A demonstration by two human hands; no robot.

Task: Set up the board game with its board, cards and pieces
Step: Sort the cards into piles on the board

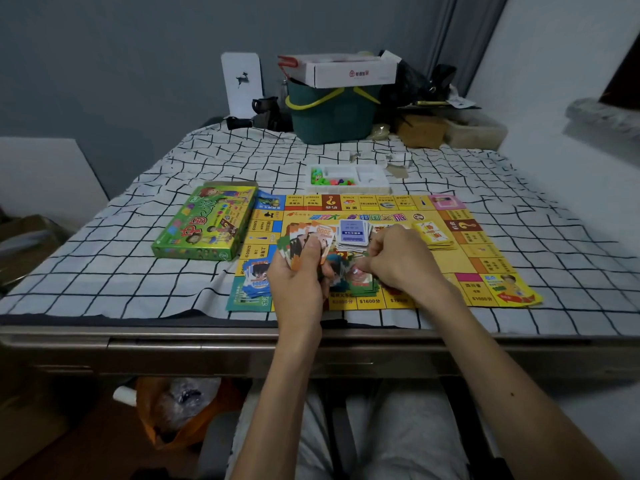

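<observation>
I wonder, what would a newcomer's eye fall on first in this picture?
The bright yellow board, spread on the checked cloth mid-table, draws the eye first, with both hands over it: the left hand grips a fan of cards, and the right hand curls over a pile near the board's front edge. Next come the green box just left of the board and the white tray of coloured pieces behind it.

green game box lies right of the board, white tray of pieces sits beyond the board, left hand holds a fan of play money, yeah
No. The head view shows the green game box left of the board, not right. The white tray of pieces does sit beyond the board, and the left hand holds a fan of play money.
</observation>
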